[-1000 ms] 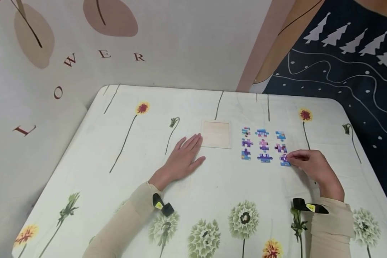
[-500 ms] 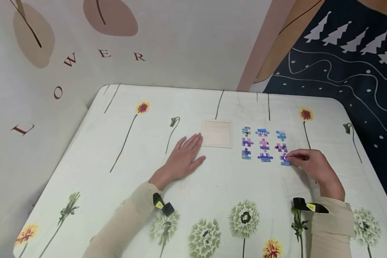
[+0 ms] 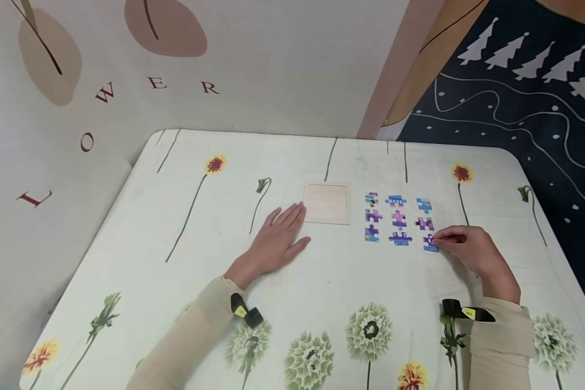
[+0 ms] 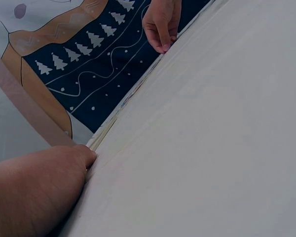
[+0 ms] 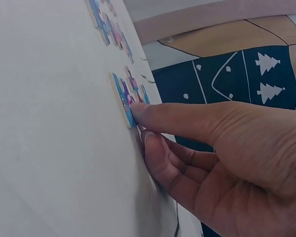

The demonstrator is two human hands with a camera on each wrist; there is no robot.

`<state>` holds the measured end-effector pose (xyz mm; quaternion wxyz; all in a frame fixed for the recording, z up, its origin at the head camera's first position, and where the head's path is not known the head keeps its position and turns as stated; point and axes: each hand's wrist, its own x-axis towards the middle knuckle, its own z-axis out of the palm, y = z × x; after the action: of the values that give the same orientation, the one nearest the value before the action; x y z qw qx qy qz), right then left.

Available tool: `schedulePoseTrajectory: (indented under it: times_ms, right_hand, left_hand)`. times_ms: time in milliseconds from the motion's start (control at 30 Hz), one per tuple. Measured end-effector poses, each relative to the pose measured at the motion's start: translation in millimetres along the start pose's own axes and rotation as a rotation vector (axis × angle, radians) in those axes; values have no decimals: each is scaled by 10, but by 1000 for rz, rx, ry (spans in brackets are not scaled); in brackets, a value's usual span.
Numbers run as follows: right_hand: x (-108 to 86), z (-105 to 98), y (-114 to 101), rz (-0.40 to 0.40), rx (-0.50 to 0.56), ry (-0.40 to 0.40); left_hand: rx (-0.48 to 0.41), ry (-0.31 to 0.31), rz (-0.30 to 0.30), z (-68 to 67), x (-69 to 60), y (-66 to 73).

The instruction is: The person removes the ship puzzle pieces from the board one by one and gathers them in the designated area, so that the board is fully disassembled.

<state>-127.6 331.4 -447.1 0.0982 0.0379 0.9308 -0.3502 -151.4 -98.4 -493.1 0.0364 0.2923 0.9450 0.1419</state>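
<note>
My left hand (image 3: pixel 275 245) lies flat on the tablecloth, its fingers straight and their tips touching the left edge of a shallow square wooden puzzle tray (image 3: pixel 326 203). To the right of the tray, several colourful jigsaw pieces (image 3: pixel 398 219) lie apart in rows. My right hand (image 3: pixel 470 250) pinches the lower right puzzle piece (image 3: pixel 430 244) at its right edge between thumb and fingers. Seen from the right wrist, the thumb (image 5: pixel 158 116) presses on the piece's corner, and the piece stays on the cloth. The left wrist view shows the left hand (image 4: pixel 37 190) mostly from behind.
A white tablecloth (image 3: pixel 331 271) printed with flowers covers the table. Printed hangings stand behind the table's back edge, one with a dark panel of white trees (image 3: pixel 517 108). Black camera straps (image 3: pixel 468 311) sit on both wrists.
</note>
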Motion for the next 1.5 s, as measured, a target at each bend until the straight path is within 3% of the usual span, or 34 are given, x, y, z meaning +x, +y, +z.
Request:
schedulePoseTrajectory:
  times_ms: [1500]
  right_hand:
    - [-5, 3, 5, 6, 20, 11]
  left_hand:
    - [8, -2, -5, -6, -7, 4]
